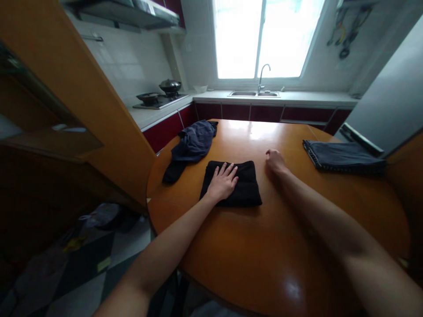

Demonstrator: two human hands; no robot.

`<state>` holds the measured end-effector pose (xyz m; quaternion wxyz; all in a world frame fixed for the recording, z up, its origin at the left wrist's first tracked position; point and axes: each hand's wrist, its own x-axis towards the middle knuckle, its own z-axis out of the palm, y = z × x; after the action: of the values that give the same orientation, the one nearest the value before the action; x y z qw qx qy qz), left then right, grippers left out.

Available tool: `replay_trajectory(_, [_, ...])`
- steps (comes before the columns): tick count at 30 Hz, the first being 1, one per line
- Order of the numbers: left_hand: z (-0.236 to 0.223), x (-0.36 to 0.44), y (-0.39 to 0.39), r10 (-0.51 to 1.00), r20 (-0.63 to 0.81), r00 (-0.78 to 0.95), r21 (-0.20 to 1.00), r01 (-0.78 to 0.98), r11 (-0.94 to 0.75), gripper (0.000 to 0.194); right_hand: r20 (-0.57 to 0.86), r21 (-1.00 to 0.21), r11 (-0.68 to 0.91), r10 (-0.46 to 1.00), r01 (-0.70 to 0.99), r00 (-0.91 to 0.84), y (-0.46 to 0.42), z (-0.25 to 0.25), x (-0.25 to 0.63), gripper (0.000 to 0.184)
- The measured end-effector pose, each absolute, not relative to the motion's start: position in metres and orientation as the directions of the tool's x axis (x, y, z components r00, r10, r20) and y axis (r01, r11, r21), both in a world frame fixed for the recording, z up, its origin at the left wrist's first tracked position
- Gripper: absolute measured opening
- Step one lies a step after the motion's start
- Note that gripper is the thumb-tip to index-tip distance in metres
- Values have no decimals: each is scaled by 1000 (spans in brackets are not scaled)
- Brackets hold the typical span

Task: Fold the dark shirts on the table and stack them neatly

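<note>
The black folded cloth (247,188) lies flat on the wooden table (254,246), and with it as the dial's centre and twelve toward the window (241,39), the left hand (222,182) rests on its left half, palm down, fingers spread and apart, gripping nothing. The right hand (275,161) sits at two o'clock, just beside the cloth and not touching it, its fingers curled in; the palm side is turned from view, so I cannot tell whether they are fully closed.

The cloth should handle as light and soft, with no risk of breaking, though the stacked layers probably give it some body. Its layers may slide over one another if only the top one is pinched. A safer hold would be a hand under each side, at three and nine o'clock, thumbs on top, taking every layer together. The corner at four o'clock is uncovered and easy to reach.

A rumpled dark blue garment (196,140) lies between ten and eleven, and a folded grey-blue garment (346,156) well apart, near half past two
</note>
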<state>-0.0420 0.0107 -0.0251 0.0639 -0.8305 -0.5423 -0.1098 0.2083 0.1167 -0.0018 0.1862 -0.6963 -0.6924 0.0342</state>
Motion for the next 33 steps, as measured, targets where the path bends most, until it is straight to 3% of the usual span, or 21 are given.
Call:
replay_trajectory(3, [-26, -40, 11, 890, 255, 379, 26, 917, -398, 55, 327, -342, 133, 945, 930, -14, 91, 4, 192, 46])
replay_trajectory(5, [-27, -40, 10, 890, 253, 380, 27, 917, -399, 54, 406, -322, 340, 893, 883, -196, 67, 3, 163, 45])
replay_trajectory(7, [-28, -40, 10, 888, 246, 389, 27, 913, -407, 53, 371, -262, 489, 847, 832, -381, 42, -3, 134, 49])
replay_trajectory(10, [-27, -48, 14, 900, 235, 367, 52, 920, -389, 53, 206, -277, 427, 902, 861, -381, 21, -15, 111, 57])
replay_trajectory(13, [-24, -66, 26, 956, 178, 233, 166, 951, -262, 57, 132, -326, 322, 947, 889, -294, 22, -23, 118, 62])
replay_trajectory(18, [-22, -101, 47, 998, 13, 69, 337, 939, -69, 62, 149, -424, 362, 932, 830, -331, 33, -32, 146, 63])
replay_trajectory(24, [-25, -117, 56, 999, 20, 47, 364, 930, -51, 59, 241, -482, 339, 938, 808, -250, 30, -48, 185, 59])
replay_trajectory(28, [-12, -113, 48, 997, 78, -8, 375, 927, -22, 59, 361, -601, 309, 928, 737, -94, 20, -47, 201, 59])
replay_trajectory(30, [-3, -102, 35, 984, 178, 18, 357, 931, -81, 59, 427, -632, 353, 902, 690, -71, 7, -39, 198, 57])
replay_trajectory(33, [2, -74, 7, 916, 303, 262, 278, 895, -348, 57, 499, -529, 499, 837, 686, -224, -20, -23, 178, 54])
